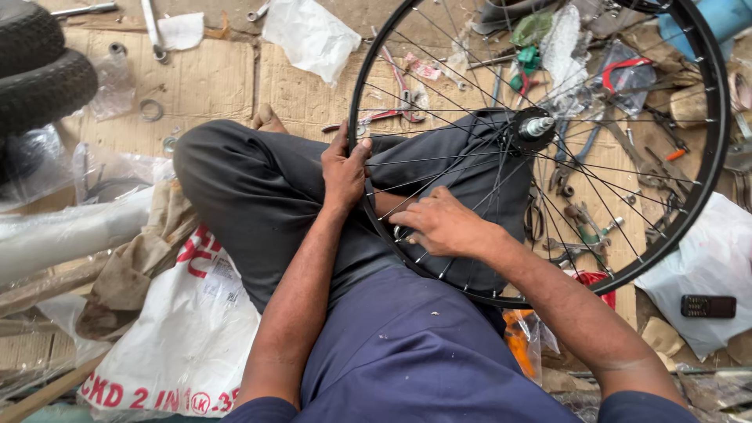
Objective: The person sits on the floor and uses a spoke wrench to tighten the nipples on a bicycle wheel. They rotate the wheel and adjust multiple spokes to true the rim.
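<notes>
A black spoked bicycle wheel rim (709, 157) rests upright across my crossed legs, its silver hub (533, 127) to the right of centre. My left hand (345, 168) grips the rim's left edge. My right hand (445, 225) reaches between the spokes near the lower left of the rim, fingers closed on a small metal tool or spoke nipple (401, 233); which one I cannot tell. I sit on cardboard in dark trousers and a blue shirt.
Pliers, wrenches and red-handled cutters (627, 70) lie scattered on the cardboard (211, 86) beyond the wheel. Tyres (39, 70) are stacked at the top left. White plastic bags (180, 337) lie at my left, another bag with a dark phone (708, 305) at right.
</notes>
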